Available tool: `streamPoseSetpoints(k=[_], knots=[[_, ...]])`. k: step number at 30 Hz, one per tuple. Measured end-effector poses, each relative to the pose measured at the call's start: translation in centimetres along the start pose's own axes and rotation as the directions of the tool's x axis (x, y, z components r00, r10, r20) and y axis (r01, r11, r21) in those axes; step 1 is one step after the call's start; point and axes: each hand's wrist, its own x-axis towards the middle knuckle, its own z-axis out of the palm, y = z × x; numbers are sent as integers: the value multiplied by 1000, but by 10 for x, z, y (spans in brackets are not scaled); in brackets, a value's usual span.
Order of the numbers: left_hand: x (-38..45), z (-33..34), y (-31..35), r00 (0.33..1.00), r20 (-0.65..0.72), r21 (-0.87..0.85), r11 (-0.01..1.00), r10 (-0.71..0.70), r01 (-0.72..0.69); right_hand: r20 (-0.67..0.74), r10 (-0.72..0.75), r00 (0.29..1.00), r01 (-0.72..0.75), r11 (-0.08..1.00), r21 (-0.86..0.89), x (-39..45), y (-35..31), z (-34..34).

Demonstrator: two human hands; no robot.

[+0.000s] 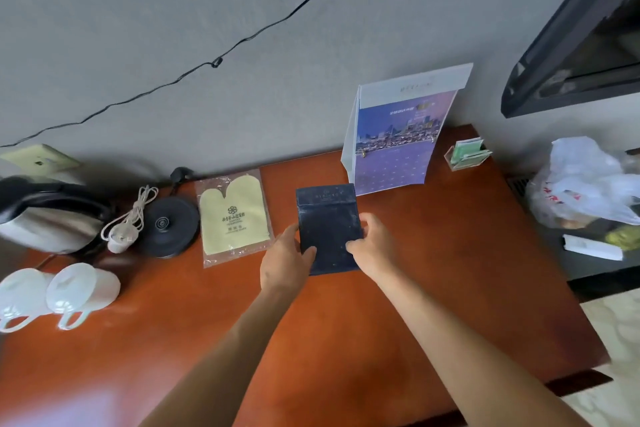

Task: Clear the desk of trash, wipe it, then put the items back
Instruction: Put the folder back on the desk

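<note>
A dark blue folder [327, 218] sits near the middle of the reddish wooden desk [450, 270]. My left hand [285, 258] grips its lower left edge, thumb on top. My right hand [372, 246] holds its right edge, thumb pressed on the cover. Left of the folder lies a yellow mitt in a clear packet [233, 218]. Behind the folder stands a purple-and-blue display card [398, 139] in a clear holder.
At the left are a kettle [48, 215], its black base [169, 224], a coiled white cord [128, 222] and two white cups [59, 291] lying on their sides. A small holder with green packets [467, 152] stands at back right. A white plastic bag [585, 180] sits beyond the desk's right edge.
</note>
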Motion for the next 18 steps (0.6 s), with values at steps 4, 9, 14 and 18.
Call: streamPoseSetpoints(k=[4, 9, 14, 18], knots=[[45, 18, -6, 999, -6, -22, 999, -43, 43, -19, -35, 999, 35, 999, -23, 46, 4, 18], [86, 39, -18, 996, -17, -38, 995, -93, 93, 4, -28, 1000, 28, 983, -180, 90, 8, 47], [109, 49, -25, 998, -9, -8, 998, -62, 62, 30, -139, 990, 139, 901, -411, 101, 19, 65], [108, 54, -33, 997, -21, 158, 985, 72, -68, 141, -268, 953, 303, 818, -490, 104, 33, 70]])
